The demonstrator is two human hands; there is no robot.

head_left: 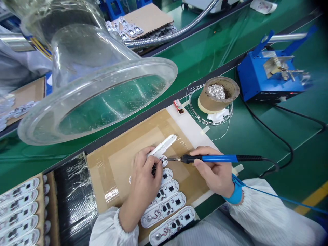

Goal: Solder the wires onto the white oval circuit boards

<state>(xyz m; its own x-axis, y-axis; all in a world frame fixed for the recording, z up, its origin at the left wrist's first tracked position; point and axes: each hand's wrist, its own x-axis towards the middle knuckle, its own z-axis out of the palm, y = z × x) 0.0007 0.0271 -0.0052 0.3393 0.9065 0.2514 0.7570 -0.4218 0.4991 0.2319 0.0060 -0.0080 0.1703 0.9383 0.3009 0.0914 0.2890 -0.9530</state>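
My right hand (214,171) is closed round a soldering iron (220,158) with a blue and black handle. Its metal tip points left and reaches a small white-edged board end (164,160) beside my left fingers; whether it touches cannot be made out. Curled fingers of my left hand (147,171) grip a long white plastic casing (164,145), tilted up to the right. Part of that casing is hidden behind the fingers. Below my left hand lies a row of white oval housings (166,209) with dark chips and thin red wires.
A clear fume hood (102,102) hangs at the upper left. Right of the cardboard work sheet (102,153) stand a tub (211,99) of silvery shavings, coiled solder wire (191,99) and a blue soldering station (269,80). More housings (23,201) lie stacked at the left.
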